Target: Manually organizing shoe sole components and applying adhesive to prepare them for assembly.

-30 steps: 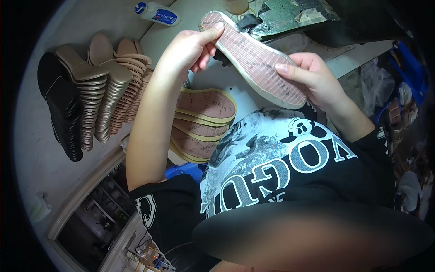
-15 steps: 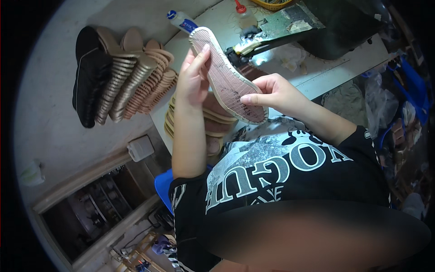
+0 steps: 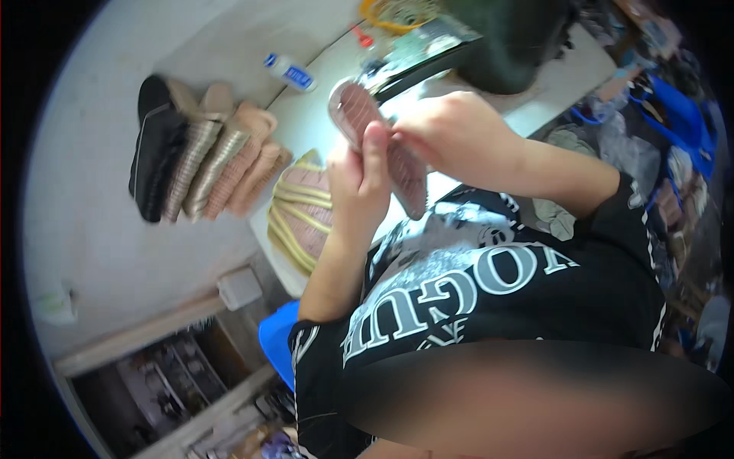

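Note:
A pinkish shoe insole [image 3: 353,111] is held tilted in front of my chest, above the worktable. My left hand [image 3: 358,172] grips it from the left, with the thumb pressed across its middle. On the opposite edge my right hand [image 3: 455,126] is closed, its fingertips pinching the insole near the middle. The back of that hand hides part of the grip. Just left of my left forearm lies a pile of similar insoles [image 3: 302,210] with yellowish edges.
On the white worktable [image 3: 527,122], a green-topped machine [image 3: 424,50] stands beyond my hands. A white-and-blue bottle [image 3: 289,73], a red-tipped bottle [image 3: 363,37] and a yellow basket [image 3: 397,14] stand farther back. Rows of shoe pieces [image 3: 210,157] line the left wall.
The insole has turned more edge-on and moved slightly. My left thumb has slid to its middle, and my right hand has shifted up from the lower end to the middle edge.

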Demonstrator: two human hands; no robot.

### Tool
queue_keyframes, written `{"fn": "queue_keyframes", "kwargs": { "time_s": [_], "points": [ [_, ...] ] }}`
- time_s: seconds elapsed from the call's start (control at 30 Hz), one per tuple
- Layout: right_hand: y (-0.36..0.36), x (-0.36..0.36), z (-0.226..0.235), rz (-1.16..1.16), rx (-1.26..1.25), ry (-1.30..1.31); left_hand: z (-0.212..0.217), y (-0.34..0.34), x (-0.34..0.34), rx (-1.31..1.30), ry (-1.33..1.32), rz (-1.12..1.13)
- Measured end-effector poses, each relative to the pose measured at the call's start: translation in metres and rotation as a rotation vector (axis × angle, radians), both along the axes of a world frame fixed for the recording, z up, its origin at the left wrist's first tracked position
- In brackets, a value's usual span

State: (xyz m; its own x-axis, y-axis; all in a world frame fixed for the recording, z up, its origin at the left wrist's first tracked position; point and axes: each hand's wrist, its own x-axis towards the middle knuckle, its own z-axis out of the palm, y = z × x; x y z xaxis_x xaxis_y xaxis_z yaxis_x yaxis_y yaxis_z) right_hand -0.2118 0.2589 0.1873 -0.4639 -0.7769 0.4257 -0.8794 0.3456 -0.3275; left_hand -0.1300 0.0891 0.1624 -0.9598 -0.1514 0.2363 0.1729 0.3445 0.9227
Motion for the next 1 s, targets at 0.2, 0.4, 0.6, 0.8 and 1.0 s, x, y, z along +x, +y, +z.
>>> {"fn": "queue_keyframes", "kwargs": {
  "time_s": [0.2,0.4,0.6,0.8,1.0],
  "points": [
    [0.035,-0.021,0.013,0.064,0.069,-0.162,-0.001,0.051,-0.012,0.085,0.013,0.063],
    [0.044,-0.02,-0.028,-0.05,-0.435,-0.409,0.001,0.066,-0.013,0.133,-0.076,0.126],
    [0.047,0.0,-0.069,-0.089,-0.715,-1.122,-0.012,0.068,0.0,0.092,-0.273,0.276],
    [0.06,-0.005,-0.06,0.008,-0.586,-0.716,-0.011,0.077,-0.005,0.179,-0.206,0.179],
    [0.058,0.001,-0.04,-0.143,-0.142,-0.199,-0.001,0.08,-0.013,-0.116,-0.173,0.113]
  ]
}}
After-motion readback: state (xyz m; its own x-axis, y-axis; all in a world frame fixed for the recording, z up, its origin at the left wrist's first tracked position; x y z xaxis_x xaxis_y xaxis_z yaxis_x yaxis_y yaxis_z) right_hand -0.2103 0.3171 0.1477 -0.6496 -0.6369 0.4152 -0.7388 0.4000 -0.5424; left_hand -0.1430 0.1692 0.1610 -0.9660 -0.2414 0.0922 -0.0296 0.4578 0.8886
